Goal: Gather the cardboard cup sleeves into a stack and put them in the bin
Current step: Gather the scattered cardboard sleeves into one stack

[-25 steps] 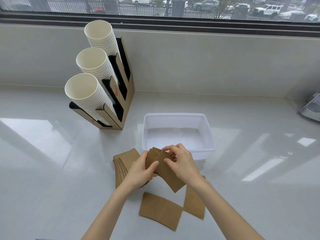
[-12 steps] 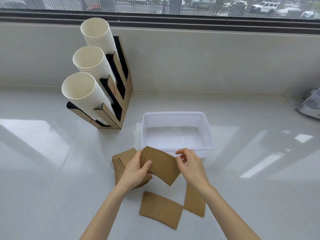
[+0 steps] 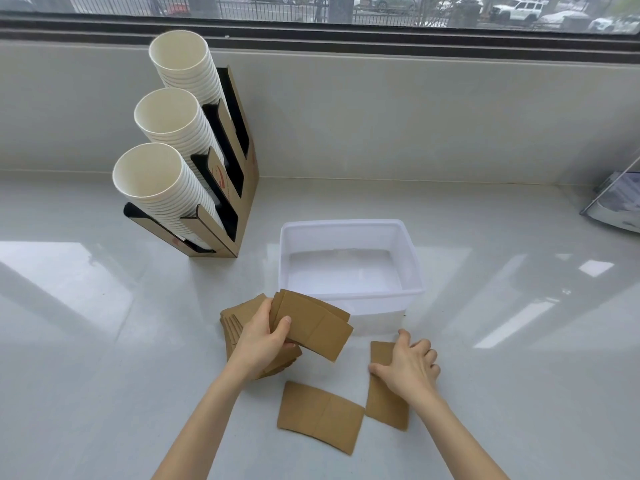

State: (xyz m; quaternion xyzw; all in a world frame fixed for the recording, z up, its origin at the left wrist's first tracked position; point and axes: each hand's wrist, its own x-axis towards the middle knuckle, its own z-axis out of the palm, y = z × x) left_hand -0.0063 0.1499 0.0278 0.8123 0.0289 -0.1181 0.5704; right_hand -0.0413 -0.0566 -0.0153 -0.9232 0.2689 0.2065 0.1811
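While left hand holds: left hand (image 3: 265, 337) pinches small fan of sleeves (image 3: 311, 323) above loose pile (image 3: 239, 315).
Change: right hand (image 3: 408, 367) has let go of fan, now spread flat on single sleeve (image 3: 386, 393) near worktop's front edge.
Meaning: gathering continues; another flat sleeve (image 3: 320, 415) also waits.
Bin (image 3: 349, 226): empty, just behind.

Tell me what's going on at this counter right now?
A person is collecting flat cardboard cup sleeves. The left hand holds a small stack of sleeves above the counter, in front of a pile of sleeves lying there. The right hand presses down on a loose sleeve on the counter, and another loose sleeve lies beside it, untouched. The white bin behind them holds no sleeves yet.
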